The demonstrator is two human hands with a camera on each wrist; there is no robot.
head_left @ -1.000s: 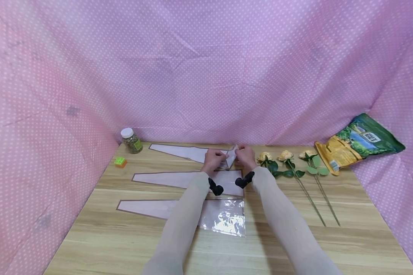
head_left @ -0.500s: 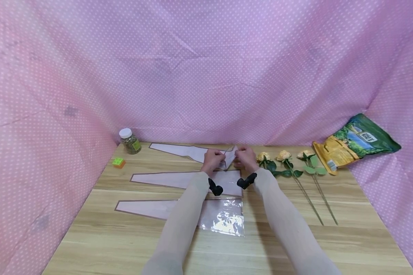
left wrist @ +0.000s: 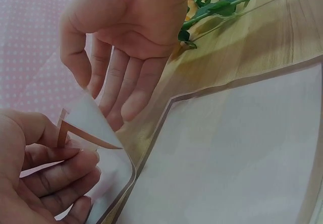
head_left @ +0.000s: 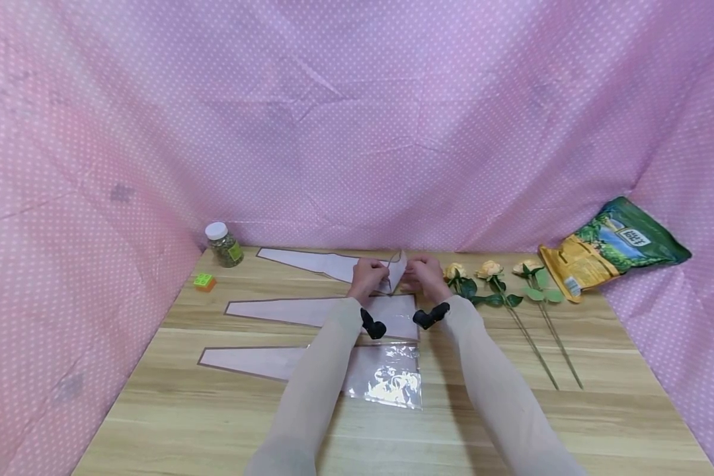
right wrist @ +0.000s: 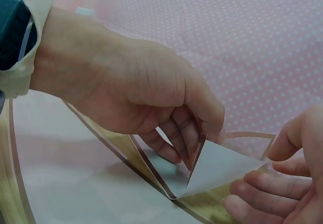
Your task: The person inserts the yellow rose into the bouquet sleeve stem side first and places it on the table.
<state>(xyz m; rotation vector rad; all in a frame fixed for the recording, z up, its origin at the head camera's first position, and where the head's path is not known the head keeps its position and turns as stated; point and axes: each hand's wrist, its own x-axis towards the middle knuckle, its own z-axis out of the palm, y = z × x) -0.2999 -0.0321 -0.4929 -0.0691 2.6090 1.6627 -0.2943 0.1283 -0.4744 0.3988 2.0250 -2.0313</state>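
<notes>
A flat tapered flower sleeve (head_left: 309,261), whitish with a brown border, lies along the table's back edge. Its wide right end is lifted and folded back between both hands. My left hand (head_left: 367,276) pinches one brown-edged layer between thumb and forefinger. Opposite it, my right hand (head_left: 426,274) holds the other corner at the thumb tip, its remaining fingers nearly straight; the left wrist view shows this right hand (left wrist: 123,42) from the palm side. The layers stand apart as a raised flap (right wrist: 222,166). Two more sleeves lie nearer, a middle one (head_left: 285,309) and a front one (head_left: 250,360).
Right of my hands lie three cream roses (head_left: 490,269) with long green stems. A green and yellow bag (head_left: 607,248) rests at the back right. At the back left stand a white-lidded jar (head_left: 224,244) and a small green-orange cube (head_left: 205,282). Pink dotted cloth surrounds the table.
My right hand has turned and shifted slightly right, its fingers now straighter. The raised end of the sleeve has changed shape between the hands. My left hand has hardly moved.
</notes>
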